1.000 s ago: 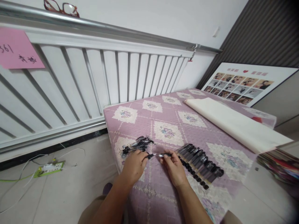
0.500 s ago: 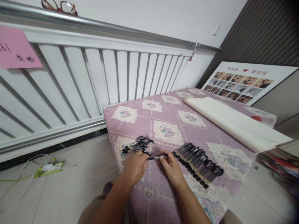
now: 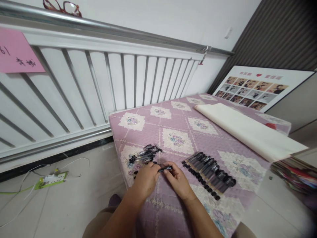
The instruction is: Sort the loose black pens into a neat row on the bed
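Note:
Both my hands meet over a purple quilted cover (image 3: 173, 125) with flower squares. My left hand (image 3: 145, 180) and my right hand (image 3: 178, 181) pinch the two ends of one black pen (image 3: 165, 169) held level between them. Just beyond my left hand lies a loose heap of black pens (image 3: 145, 153). To the right of my right hand, several black pens (image 3: 210, 173) lie side by side in a neat slanted row.
A cream paper roll (image 3: 247, 132) lies across the far right of the cover. A white radiator (image 3: 99, 89) runs along the wall, with glasses (image 3: 61, 7) on its top rail and a pink note (image 3: 17, 51). A photo board (image 3: 257, 87) leans at right. A power strip (image 3: 51, 179) lies on the floor.
Both hands have drawn closer together and slightly left, away from the pen row. The pen between them now shows shorter, as if pushed together.

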### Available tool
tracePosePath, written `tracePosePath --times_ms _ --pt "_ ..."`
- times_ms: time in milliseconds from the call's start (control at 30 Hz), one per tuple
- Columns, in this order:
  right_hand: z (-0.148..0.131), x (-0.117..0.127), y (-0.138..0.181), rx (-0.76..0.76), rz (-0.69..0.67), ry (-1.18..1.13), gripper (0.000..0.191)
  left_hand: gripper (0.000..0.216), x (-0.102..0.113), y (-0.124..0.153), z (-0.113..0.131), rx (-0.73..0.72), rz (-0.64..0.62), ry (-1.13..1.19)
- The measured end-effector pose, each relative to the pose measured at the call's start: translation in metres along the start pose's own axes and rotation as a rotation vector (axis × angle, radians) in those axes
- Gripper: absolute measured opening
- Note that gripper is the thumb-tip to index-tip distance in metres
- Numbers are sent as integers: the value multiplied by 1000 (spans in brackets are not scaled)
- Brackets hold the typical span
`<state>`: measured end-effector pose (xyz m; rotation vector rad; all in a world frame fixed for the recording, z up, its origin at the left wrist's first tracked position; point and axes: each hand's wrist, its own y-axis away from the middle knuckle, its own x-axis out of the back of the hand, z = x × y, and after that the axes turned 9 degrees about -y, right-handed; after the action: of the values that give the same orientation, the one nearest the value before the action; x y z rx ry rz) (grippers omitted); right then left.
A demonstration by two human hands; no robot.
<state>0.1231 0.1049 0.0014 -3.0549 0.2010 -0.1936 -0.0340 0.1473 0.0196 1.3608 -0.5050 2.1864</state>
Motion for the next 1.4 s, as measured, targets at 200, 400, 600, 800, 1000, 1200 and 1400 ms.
tracePosePath --times_ms 200,400,600,800,1000,1200,1400 --pt "1 3 1 11 -9 -21 22 22 -5 1 9 37 14 -13" --pt "5 -2 6 -27 153 -164 48 23 -13 0 24 62 30 11" --pt "9 -5 18 -52 294 -278 49 35 -15 3 31 -70 50 139" --pt "-2 27 36 -149 390 -353 51 36 -17 9 29 -170 71 281" --pt "-24 113 40 -213 597 -199 53 28 -14 10 21 -132 159 253" --pt "-22 182 32 -337 707 212 53 26 -11 7 6 -94 228 223" --pt "-9 195 22 -411 658 414 51 25 -8 3 -14 -26 348 250"
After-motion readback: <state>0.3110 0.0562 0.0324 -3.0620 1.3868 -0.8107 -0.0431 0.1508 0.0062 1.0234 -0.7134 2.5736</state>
